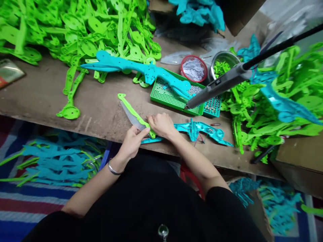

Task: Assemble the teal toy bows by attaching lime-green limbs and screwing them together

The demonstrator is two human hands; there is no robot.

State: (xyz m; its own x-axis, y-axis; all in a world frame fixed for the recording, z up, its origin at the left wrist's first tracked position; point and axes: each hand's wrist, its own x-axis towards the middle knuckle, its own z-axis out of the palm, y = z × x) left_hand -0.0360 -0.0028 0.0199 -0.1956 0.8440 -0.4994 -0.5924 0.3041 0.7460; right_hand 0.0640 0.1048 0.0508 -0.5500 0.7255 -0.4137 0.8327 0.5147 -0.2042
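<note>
My left hand [131, 143] pinches the lower end of a bright green plastic arm [132, 110], which has a translucent blade-shaped sheet [130, 116] along its side. Close beside it, my right hand [161, 125] is curled down over the bench, its fingertips near the arm's lower end. Whatever those fingers grip is hidden. Beneath both hands lies an open blue plastic shell [185, 127], with thin wires and small parts showing inside its right half. Another blue shell [133, 65] lies farther back, its right end across a green basket.
A grey electric screwdriver [217, 86] hangs at the right over the green basket [164, 95] of small metal parts. Behind stand a red basket [193, 69] and a metal bowl [224, 58]. Green parts [83, 30] are heaped at the back left, more [254, 114] at the right.
</note>
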